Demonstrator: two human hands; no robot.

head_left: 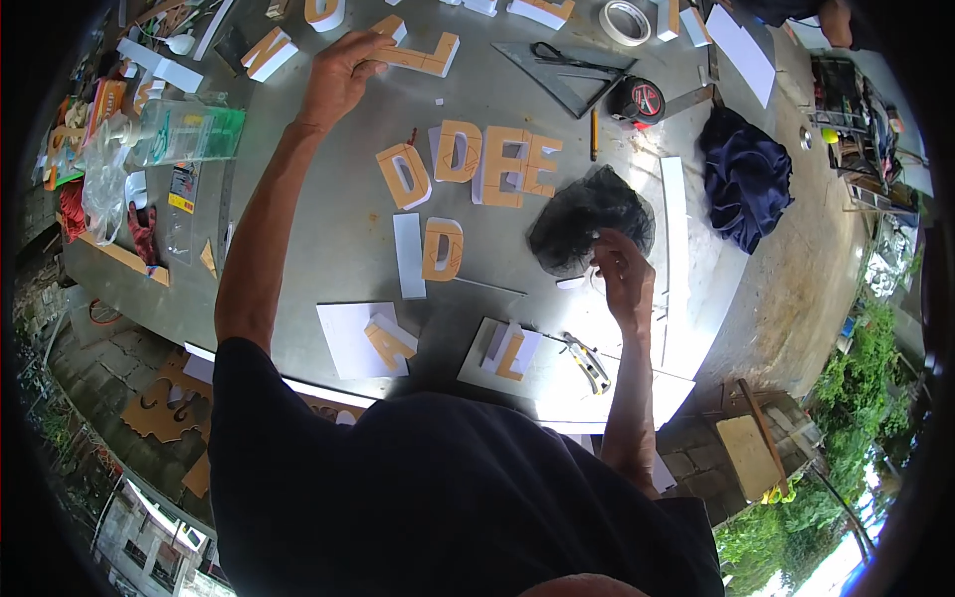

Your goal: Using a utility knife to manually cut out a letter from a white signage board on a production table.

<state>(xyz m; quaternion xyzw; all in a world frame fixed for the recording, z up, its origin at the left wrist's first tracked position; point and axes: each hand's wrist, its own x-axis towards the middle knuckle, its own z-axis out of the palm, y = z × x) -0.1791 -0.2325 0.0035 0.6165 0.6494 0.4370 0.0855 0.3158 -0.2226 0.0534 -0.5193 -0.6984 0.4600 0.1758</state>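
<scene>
While left hand (338, 75) grips letter piece (423, 55) — right hand (622, 274) pinches black bag (587, 214)

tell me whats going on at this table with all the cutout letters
A person leans over a grey metal table strewn with foam letters faced in brown. The left hand reaches far across and rests on an L-shaped letter. The right hand is at the edge of a crumpled black bag, fingers pinched at it. A row of finished letters lies between the hands, and a utility knife sits by the near edge.
</scene>
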